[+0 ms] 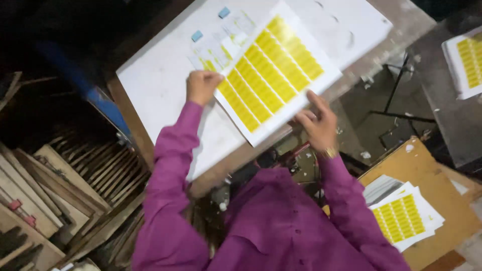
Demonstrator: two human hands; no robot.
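Observation:
A white sheet printed with rows of yellow labels [271, 70] is held over a white-topped table [160, 75]. My left hand [201, 86] is closed on the sheet's left edge. My right hand [316, 123] pinches its lower right edge, fingers spread along the paper, with a gold band at the wrist. Both arms wear purple sleeves. Beneath the sheet lies another, paler printed sheet [221, 45], fixed to the table by two small blue tabs [197, 35].
A stack of similar yellow-label sheets [401, 216] rests on a brown board [432, 175] at the lower right. Another such stack [467, 60] sits on a grey surface at the upper right. Wooden frames [60, 180] lean in rows at the left.

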